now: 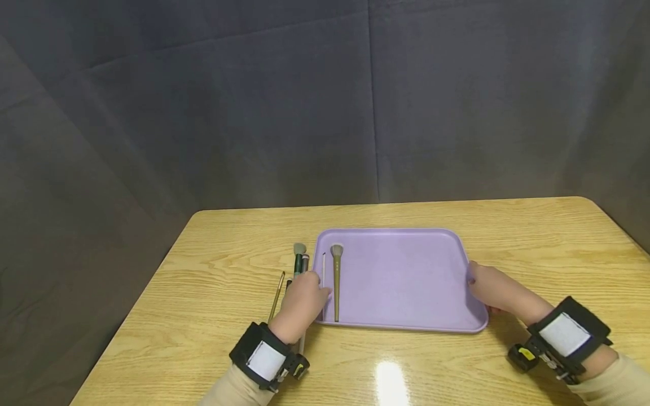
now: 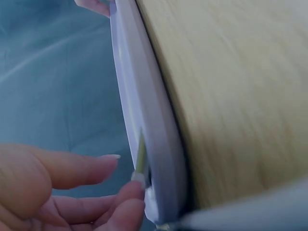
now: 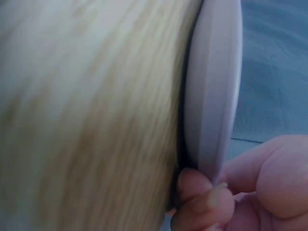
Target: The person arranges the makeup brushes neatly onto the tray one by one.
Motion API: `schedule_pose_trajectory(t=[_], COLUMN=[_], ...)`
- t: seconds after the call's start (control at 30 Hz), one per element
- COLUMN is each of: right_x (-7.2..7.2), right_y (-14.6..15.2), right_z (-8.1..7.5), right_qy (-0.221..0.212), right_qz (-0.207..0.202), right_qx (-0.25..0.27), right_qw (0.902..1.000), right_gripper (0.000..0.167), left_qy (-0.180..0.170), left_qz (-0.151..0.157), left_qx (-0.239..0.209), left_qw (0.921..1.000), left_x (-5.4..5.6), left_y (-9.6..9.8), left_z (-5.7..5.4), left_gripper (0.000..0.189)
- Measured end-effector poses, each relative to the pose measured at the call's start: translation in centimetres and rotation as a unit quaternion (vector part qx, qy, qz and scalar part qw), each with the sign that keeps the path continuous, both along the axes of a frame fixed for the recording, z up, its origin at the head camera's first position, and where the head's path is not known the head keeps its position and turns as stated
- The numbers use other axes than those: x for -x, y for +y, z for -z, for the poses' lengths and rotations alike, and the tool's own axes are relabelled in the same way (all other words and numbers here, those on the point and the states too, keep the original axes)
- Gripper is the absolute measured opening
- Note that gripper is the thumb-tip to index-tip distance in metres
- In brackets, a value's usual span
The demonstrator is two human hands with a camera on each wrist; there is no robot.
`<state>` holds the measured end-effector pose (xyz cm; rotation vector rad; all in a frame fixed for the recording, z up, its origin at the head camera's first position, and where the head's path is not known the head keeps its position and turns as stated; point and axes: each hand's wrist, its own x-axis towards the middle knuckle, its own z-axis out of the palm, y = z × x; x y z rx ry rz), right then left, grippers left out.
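A lilac tray (image 1: 401, 282) lies on the table with a gold-handled makeup brush (image 1: 337, 282) and a thin, pale brush (image 1: 324, 268) near its left side. My left hand (image 1: 304, 299) is over the tray's left edge, by those brushes. In the left wrist view, its thumb (image 2: 96, 171) stands apart from the other fingers, with a brush's gold handle (image 2: 141, 156) visible just past the fingertips. On the opposite side, my right hand (image 1: 492, 287) grips the tray's right rim, fingertips (image 3: 202, 204) below it and thumb on the upper side.
Left of the tray are more brushes: a green-handled one (image 1: 298, 259), a dark one (image 1: 305, 262) and a slim gold one (image 1: 276, 296). The left hand partly covers this group. A dark curtain (image 1: 284, 113) hangs behind the wooden table (image 1: 218, 254).
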<state>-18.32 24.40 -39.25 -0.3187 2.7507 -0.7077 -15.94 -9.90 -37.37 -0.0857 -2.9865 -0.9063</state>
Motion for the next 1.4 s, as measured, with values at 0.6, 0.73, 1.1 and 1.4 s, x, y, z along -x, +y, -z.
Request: schedule_pose_trajectory(t=[0.6, 0.73, 1.1, 1.4], right_x=[-0.1, -0.2, -0.2, -0.1], right_y=[0.2, 0.2, 0.2, 0.3], right_z=[-0.2, -0.1, 0.1, 0.2], right_qy=[-0.005, -0.005, -0.001, -0.001], right_qz=[0.006, 0.005, 0.001, 0.0], right_qx=[0.002, 0.006, 0.006, 0.002], right_qw=[1.0, 1.0, 1.0, 1.0], right_gripper=[0.05, 0.046, 0.048, 0.046], left_qy=[-0.01, -0.01, -0.014, 0.02], left_qz=[-0.031, -0.038, -0.055, -0.055], left_qx=[0.016, 0.017, 0.034, 0.088], left_qw=[0.9994, 0.9991, 0.9978, 0.9944], left_x=[-0.7, -0.9, -1.1, -1.2], left_y=[-4.1, -4.5, -5.5, -6.1], left_z=[0.4, 0.5, 0.4, 0.2], left_gripper=[0.018, 0.016, 0.02, 0.019])
